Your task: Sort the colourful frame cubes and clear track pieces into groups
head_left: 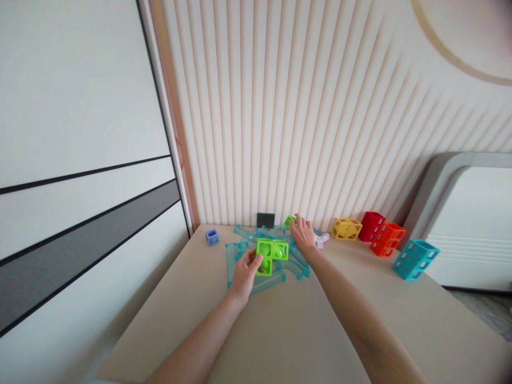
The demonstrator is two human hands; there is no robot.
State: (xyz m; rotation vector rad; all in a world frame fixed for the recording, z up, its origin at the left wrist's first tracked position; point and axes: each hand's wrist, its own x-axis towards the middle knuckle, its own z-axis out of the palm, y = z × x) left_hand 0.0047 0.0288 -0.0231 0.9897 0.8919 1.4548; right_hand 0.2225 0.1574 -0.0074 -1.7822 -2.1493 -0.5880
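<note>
My left hand (245, 273) is closed on a green block assembly (272, 248) made of 3 open-sided cubes joined in an L shape. It is held above several translucent teal track pieces (230, 264) that lie spread on the table. Farther back, my right hand (303, 232) has its fingers closed on another green cube (289, 221), partly hidden behind them. Pale lilac pieces (321, 240) lie just right of my right wrist.
A blue cube (212, 237) stands at the table's (296, 330) back left. Along the right are yellow (346, 229), red (371, 226), orange (387, 239) and teal cube blocks (415, 260). Behind them rises a ribbed wall (256, 106) with a dark socket (265, 220).
</note>
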